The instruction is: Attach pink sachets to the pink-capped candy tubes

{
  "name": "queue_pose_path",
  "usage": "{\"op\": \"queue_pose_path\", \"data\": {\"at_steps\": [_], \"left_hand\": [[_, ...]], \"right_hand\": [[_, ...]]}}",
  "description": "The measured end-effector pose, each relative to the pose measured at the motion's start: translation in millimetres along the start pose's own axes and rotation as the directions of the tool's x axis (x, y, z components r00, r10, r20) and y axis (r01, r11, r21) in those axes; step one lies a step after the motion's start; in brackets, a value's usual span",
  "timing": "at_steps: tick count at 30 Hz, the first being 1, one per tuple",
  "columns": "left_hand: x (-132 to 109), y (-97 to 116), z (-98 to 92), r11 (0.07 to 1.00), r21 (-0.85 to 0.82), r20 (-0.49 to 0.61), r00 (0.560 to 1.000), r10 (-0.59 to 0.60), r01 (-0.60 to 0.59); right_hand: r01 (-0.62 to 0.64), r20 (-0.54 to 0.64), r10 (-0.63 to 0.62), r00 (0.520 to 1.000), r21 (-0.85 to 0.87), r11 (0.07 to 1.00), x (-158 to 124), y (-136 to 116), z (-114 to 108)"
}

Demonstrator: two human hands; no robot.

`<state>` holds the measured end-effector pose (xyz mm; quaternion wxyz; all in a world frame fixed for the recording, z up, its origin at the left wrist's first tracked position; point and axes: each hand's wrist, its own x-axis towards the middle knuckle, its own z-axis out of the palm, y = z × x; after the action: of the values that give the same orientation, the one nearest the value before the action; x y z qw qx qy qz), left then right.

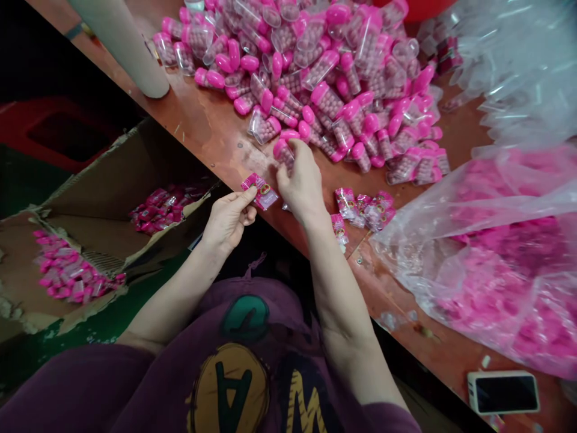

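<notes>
My left hand (229, 221) pinches a small pink printed sleeve (261, 191) between thumb and fingers, just off the table's near edge. At the front of a big heap of clear, pink-capped bottles (324, 99) filled with small pink balls, my right hand (303, 180) is closed around one bottle (283, 153). Its cap points away from me, and my fingers hide part of it. Several more printed sleeves (360, 207) lie on the table to the right of my right wrist.
On the brown table (193, 114) stands a pale post (130, 48) at left. A plastic bag of pink pieces (509, 270), clear plastic containers (532, 72) and a phone (507, 392) are at right. Below left, cardboard boxes (97, 180) hold pink packed items (74, 270).
</notes>
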<state>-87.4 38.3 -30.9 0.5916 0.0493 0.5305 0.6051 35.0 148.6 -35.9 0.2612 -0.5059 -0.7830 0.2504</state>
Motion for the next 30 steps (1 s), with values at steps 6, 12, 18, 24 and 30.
{"op": "queue_pose_path", "data": {"at_steps": [6, 12, 18, 24, 30], "left_hand": [[-0.7, -5.6, -5.9, 0.997, -0.071, 0.069, 0.997, 0.018, -0.013], [-11.9, -20.8, 19.3, 0.993, -0.058, 0.107, 0.99, -0.092, 0.099], [-27.2, -35.9, 36.1, 0.986, -0.009, 0.195, 0.967, -0.161, 0.166], [-33.4, -48.2, 39.2, 0.987, 0.018, 0.233, 0.959, -0.161, 0.161], [-40.1, -52.5, 41.9, 0.988, 0.051, 0.197, 0.968, -0.155, 0.148]], "right_hand": [[-0.241, 0.129, 0.22, 0.967, 0.738, 0.63, -87.1, 17.4, -39.0], [-0.329, 0.212, 0.385, 0.898, 0.905, 0.269, -143.8, 20.0, -49.1], [-0.279, 0.075, 0.452, 0.889, 0.871, 0.404, -171.9, 20.1, -54.5], [-0.302, 0.184, 0.447, 0.875, 0.93, 0.21, -180.5, 19.9, -54.2], [-0.236, -0.053, 0.408, 0.911, 0.746, 0.623, -189.5, 21.8, -41.8]]}}
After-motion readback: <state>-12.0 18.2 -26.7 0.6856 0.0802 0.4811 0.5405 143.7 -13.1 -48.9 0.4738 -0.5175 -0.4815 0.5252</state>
